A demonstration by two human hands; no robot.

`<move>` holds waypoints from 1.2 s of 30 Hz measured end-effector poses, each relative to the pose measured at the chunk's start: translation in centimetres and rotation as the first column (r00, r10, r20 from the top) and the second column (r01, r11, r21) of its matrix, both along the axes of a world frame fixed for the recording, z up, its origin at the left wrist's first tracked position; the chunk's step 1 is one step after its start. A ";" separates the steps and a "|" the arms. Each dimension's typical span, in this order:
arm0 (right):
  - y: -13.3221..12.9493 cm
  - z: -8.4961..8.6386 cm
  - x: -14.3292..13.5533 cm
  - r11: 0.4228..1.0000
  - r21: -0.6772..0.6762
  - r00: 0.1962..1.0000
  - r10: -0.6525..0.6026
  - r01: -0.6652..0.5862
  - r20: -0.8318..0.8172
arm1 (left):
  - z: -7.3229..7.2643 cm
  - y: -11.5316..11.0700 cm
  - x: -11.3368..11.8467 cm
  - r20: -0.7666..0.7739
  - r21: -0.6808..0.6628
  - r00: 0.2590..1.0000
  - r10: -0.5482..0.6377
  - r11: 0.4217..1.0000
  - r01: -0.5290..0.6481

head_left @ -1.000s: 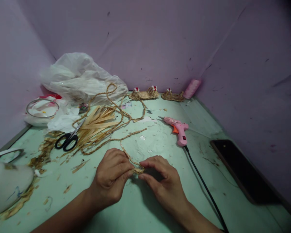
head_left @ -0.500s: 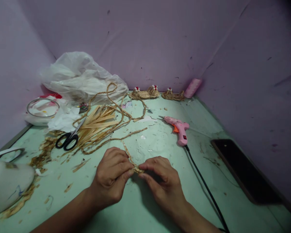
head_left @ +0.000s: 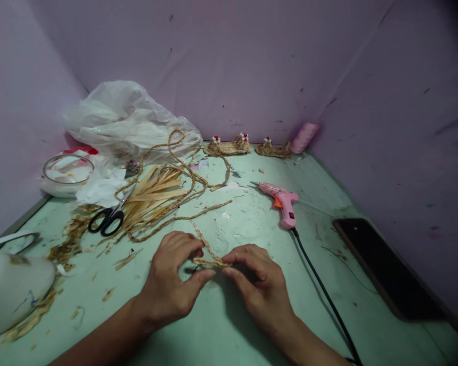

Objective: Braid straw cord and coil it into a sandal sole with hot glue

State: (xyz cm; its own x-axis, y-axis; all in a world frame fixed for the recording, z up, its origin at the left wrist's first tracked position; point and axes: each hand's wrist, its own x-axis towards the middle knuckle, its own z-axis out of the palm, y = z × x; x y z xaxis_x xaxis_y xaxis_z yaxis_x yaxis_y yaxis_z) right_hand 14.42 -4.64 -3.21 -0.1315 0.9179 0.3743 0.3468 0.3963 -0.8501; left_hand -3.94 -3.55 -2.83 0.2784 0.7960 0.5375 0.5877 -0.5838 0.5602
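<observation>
A short piece of twisted straw-coloured cord [head_left: 209,256] hangs between my hands, folded so that two strands run to the left from one end. My right hand [head_left: 257,279] pinches that folded end between thumb and fingertips. Around the loose strands, my left hand [head_left: 177,274] has its thumb and fingers apart, with the lower strand lying in the gap between them. Beyond my hands, a longer braided cord [head_left: 181,218] loops over the green table [head_left: 198,325] beside a bundle of dry flat fibre strips [head_left: 152,195].
Black-handled scissors [head_left: 109,218] lie against the fibre strips. A pink glue gun [head_left: 284,201] rests to the right, its black cable [head_left: 320,290] running toward me. Farther right is a phone [head_left: 385,269]. At the back stand small woven slippers [head_left: 229,148] and a plastic bag [head_left: 125,117].
My left thumb and fingers have parted and released the cord, exposing its lower strand. My right hand keeps its pinch, slightly farther right.
</observation>
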 end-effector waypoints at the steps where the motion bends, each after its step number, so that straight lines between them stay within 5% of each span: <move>1: 0.1 0.0 0.1 1.000 -0.020 1.000 -0.009 0.008 -0.009 | 0.0 -0.1 -0.2 -0.011 -0.023 0.999 0.045 0.999 -0.046; 4: 0.2 0.1 0.4 0.997 -0.076 1.000 -0.014 0.012 -0.026 | 0.3 -0.1 -0.7 -0.053 -0.012 0.993 0.106 0.994 -0.107; 11: 0.3 0.0 0.7 0.997 -0.045 0.998 0.060 -0.059 0.021 | 0.8 0.3 -1.1 -0.160 0.125 0.985 -0.066 0.988 0.087; 17: 0.2 -0.2 0.8 0.997 -0.032 0.996 0.071 -0.069 0.055 | 0.5 0.2 -1.0 -0.168 0.186 0.983 -0.069 0.977 0.100; 30: 0.1 0.1 1.5 0.977 -0.132 0.959 0.193 -0.168 0.205 | 0.3 0.3 -0.7 -0.127 0.131 0.988 -0.087 0.986 0.104; 36: 0.5 0.0 2.0 0.999 0.023 0.961 0.037 -0.045 0.273 | 0.5 0.2 -0.7 -0.107 0.088 0.991 -0.080 0.992 0.090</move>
